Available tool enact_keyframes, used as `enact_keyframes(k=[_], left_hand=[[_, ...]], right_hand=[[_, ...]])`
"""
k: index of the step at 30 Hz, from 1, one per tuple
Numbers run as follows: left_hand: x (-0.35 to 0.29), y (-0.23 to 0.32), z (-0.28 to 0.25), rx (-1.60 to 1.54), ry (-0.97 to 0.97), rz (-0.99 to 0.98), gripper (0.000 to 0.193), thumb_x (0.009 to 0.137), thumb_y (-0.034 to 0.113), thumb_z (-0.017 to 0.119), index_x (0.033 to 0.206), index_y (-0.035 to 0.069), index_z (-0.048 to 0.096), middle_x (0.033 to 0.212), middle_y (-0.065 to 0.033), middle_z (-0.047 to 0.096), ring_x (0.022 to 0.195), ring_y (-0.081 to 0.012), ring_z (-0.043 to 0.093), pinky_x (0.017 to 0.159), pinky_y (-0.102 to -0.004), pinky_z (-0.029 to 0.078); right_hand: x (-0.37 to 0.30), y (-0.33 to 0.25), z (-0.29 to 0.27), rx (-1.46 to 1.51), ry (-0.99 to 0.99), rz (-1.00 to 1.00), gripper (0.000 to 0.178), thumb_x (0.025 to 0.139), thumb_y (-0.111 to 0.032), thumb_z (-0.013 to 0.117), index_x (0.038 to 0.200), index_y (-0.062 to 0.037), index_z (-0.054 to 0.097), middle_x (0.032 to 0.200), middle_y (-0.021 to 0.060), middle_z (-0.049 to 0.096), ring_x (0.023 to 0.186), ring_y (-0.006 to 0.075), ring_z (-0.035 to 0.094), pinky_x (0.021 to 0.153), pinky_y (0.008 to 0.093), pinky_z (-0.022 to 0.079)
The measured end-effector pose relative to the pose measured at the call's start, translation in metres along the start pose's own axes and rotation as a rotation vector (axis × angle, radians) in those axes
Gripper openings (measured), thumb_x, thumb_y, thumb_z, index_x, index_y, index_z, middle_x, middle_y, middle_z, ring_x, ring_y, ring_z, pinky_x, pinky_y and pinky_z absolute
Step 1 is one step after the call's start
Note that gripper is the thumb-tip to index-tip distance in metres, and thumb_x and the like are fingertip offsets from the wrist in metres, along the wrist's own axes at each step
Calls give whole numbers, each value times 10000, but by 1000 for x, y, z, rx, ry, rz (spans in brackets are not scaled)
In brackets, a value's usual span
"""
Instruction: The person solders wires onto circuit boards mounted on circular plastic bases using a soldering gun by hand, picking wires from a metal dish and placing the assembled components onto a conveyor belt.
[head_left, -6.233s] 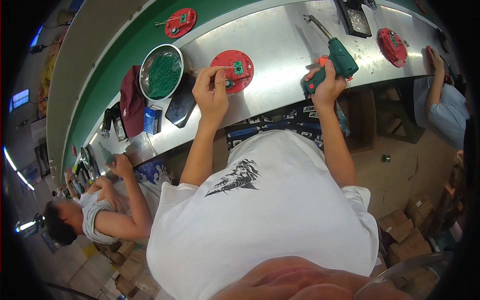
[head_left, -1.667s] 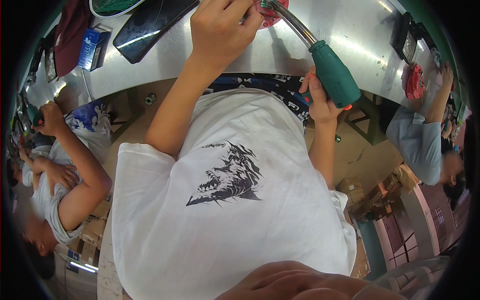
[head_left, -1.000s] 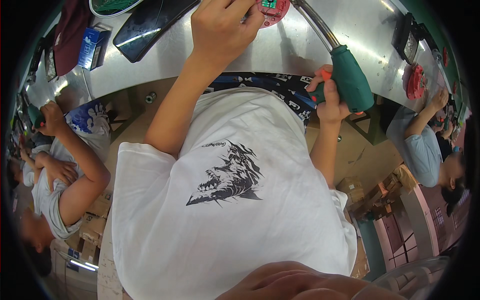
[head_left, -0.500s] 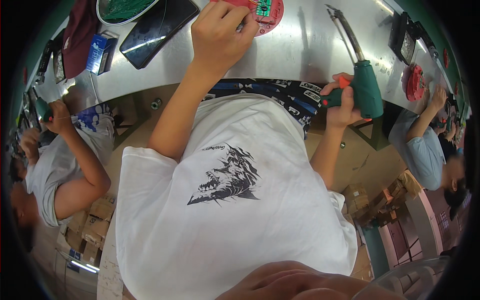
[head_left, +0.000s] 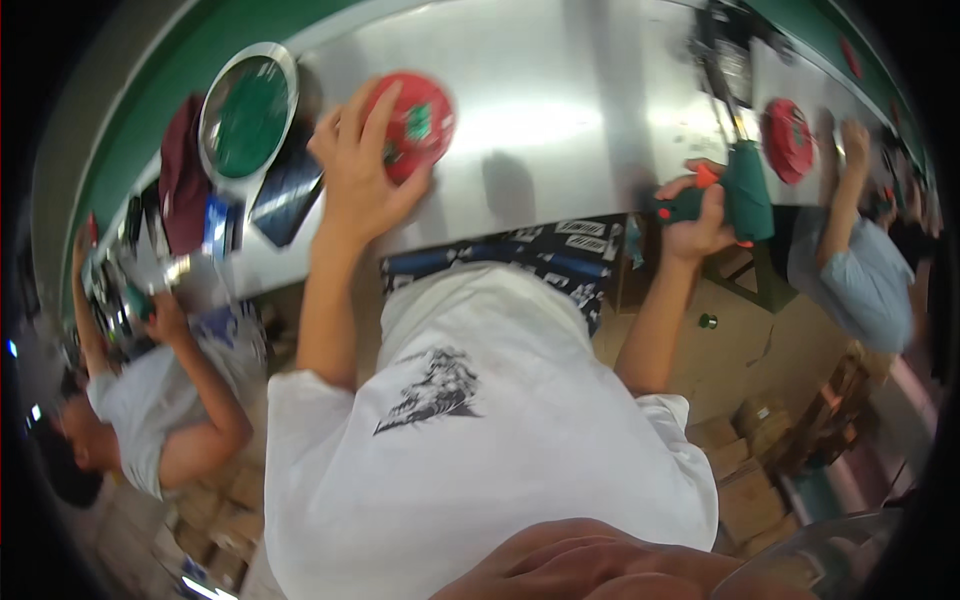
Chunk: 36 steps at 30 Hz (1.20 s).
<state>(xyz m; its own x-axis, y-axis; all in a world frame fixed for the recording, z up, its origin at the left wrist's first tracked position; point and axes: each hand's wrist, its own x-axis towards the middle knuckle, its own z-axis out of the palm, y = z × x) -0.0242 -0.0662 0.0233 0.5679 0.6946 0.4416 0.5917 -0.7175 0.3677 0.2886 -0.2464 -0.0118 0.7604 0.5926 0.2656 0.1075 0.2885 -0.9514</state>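
Over the left part of the metal table, my left hand (head_left: 362,172) is closed round the edge of a red round casing (head_left: 432,98). A small green circuit board (head_left: 418,122) shows on the casing's upper face. Blur hides its finer parts. To the right, near the table's front edge, my right hand (head_left: 698,228) grips a green soldering gun (head_left: 748,190) by its handle. Its long metal tip points away from me. My fingers wrap the handle beside an orange-red trigger.
Left of my left hand are a metal bowl (head_left: 291,85) of green strands, a dark phone (head_left: 285,205), a blue box (head_left: 216,228) and maroon cloth (head_left: 185,185). Another red casing (head_left: 786,140) lies right, near a co-worker's arm (head_left: 845,190). A second co-worker (head_left: 190,390) sits left.
My left hand has moved left and nearer to me with the red casing, which now shows more fully. The whole view has shifted and turned. My right hand still holds the soldering gun.
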Motion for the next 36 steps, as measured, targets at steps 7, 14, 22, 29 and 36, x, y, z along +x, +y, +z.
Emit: enact_keyframes(k=[7, 14, 22, 29, 36], left_hand=[[133, -22, 53, 38, -223, 276, 636, 722, 233, 780, 1317, 113, 594, 1187, -110, 670, 1204, -340, 511, 1042, -486, 318], [303, 49, 204, 280, -39, 269, 703, 841, 354, 682, 1447, 68, 472, 1446, -214, 485, 1311, -438, 419, 1058, -600, 334], [365, 110, 281, 147, -45, 292, 502, 878, 518, 636, 1038, 47, 710, 1110, -216, 674, 1090, -423, 623, 852, -551, 513], [278, 96, 158, -79, -165, 414, 291, 896, 314, 658, 1090, 126, 766, 923, -164, 739, 805, -346, 693, 713, -462, 540], [119, 43, 99, 149, -81, 246, 330, 788, 324, 753, 802, 8, 662, 837, -192, 649, 823, -388, 614, 748, -536, 469]], right_hand=[[3, 21, -17, 148, 243, -52, 297, 992, -236, 499, 1127, 28, 503, 954, 156, 591, 517, 209, 577, 490, 379, 509], [2, 30, -8, 278, 411, 52, 263, 1011, -242, 485, 1138, -13, 506, 879, 123, 584, 516, 204, 576, 494, 351, 508], [25, 18, 5, 311, 469, 51, 287, 1029, -302, 450, 1111, -31, 498, 635, 81, 554, 537, 182, 557, 522, 330, 500], [10, 37, 1, 241, 537, 69, 89, 963, -136, 604, 941, -52, 582, 621, 3, 589, 512, 111, 577, 483, 283, 460], [2, 30, -9, 228, 496, 73, 291, 1010, -349, 576, 919, -78, 629, 568, 16, 619, 500, 105, 587, 503, 297, 462]])
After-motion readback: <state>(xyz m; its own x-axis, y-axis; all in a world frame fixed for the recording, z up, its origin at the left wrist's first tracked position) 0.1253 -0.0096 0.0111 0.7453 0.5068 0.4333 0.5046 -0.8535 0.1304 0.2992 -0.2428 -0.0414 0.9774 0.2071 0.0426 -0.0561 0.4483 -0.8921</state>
